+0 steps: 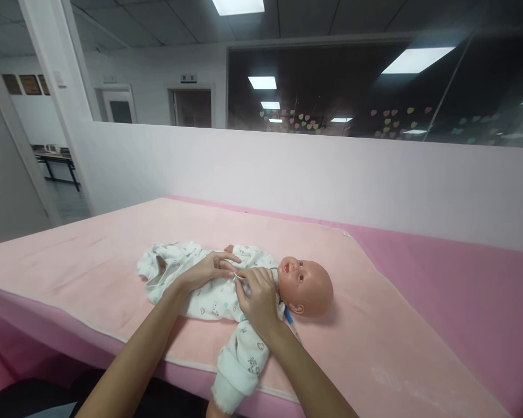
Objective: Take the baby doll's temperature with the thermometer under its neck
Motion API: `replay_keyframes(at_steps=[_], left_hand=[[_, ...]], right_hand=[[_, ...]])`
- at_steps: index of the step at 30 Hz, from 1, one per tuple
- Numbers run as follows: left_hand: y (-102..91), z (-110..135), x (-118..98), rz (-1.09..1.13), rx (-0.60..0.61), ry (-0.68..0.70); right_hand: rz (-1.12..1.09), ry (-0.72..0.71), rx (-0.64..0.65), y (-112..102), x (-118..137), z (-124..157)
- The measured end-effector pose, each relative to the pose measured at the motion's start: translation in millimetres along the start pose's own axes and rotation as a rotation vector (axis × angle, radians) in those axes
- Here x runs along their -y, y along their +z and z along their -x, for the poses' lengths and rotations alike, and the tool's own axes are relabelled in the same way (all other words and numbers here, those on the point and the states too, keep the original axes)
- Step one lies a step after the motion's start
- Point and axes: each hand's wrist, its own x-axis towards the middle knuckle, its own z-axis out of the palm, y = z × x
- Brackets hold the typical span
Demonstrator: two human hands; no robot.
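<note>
A baby doll [311, 287] lies on its back with its bald head to the right. It wears a white printed romper [211, 302]; one sleeve hangs toward the table's front edge, and the leg end lies bunched on the left. Over the doll's chest, my left hand [209, 270] pinches at the romper's front, with some fingers stretched out. Close beside it, my right hand [259, 296] is closed on the same spot. A small white strip of the romper shows between the fingertips; whether it is a tie or an edge, I cannot make out.
A peach-coloured mat [91, 255] covers much of the pink table [462, 290]. Near the doll's neck lies a blue object [288, 316] with a thin cord. A white low wall [287, 174] with glass above runs behind the table.
</note>
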Motion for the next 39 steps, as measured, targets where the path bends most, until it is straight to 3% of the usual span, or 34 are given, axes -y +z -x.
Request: replay_keyframes(at_steps=[12, 26, 39], left_hand=[[2.6, -0.9, -1.6, 0.028, 0.082, -0.006], [2.3, -2.0, 0.4, -0.058, -0.037, -0.005], [9.6, 1.5, -11.3, -0.249, -0.01, 0.081]], right_hand=[[0.074, 0.036, -0.055, 5.2, -2.4, 1.9], [0.027, 0.002, -0.032, 1.7, -0.7, 1.2], [-0.02, -0.022, -0.034, -1.9, 0.6, 1.2]])
